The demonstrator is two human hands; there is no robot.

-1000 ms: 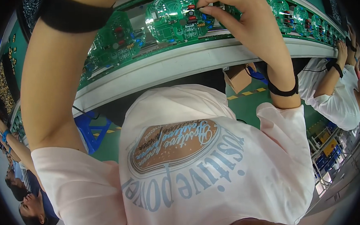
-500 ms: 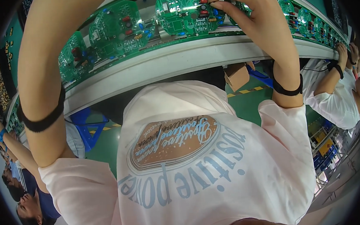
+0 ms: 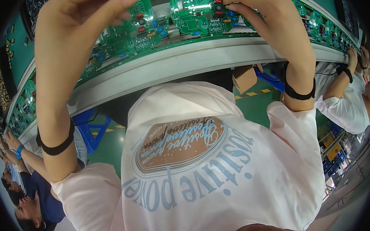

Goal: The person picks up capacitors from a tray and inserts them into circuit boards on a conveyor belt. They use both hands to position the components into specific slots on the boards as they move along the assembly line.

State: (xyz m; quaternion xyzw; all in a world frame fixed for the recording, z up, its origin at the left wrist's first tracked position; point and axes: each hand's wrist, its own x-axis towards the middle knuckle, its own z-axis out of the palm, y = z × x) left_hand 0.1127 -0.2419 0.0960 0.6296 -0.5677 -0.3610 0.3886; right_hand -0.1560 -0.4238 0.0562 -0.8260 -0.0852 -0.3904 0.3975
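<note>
A green circuit board (image 3: 198, 13) with red, blue and black components lies in the line at the upper middle. My right hand (image 3: 263, 5) is over its right side, thumb and forefinger pinched close beside a red component (image 3: 218, 1). Whatever sits in that pinch is too small to make out. My left hand (image 3: 81, 20) hovers over a second populated green board (image 3: 133, 36) to the left, partly covering it. Its thumb and fingers are drawn together near the top edge, slightly blurred, and their contents are hidden. Black bands circle both my forearms.
A pale rail (image 3: 156, 60) runs along the near side of the boards. More boards (image 3: 321, 24) continue to the right, where a co-worker's hand (image 3: 352, 58) rests. Another person (image 3: 41, 183) works at the left. Below are a cardboard box (image 3: 244, 80) and a blue stool (image 3: 90, 127).
My left hand has come down into view from beyond the top edge, over the left board. The boards and my right hand sit slightly further right; the right pinch stays by the red components.
</note>
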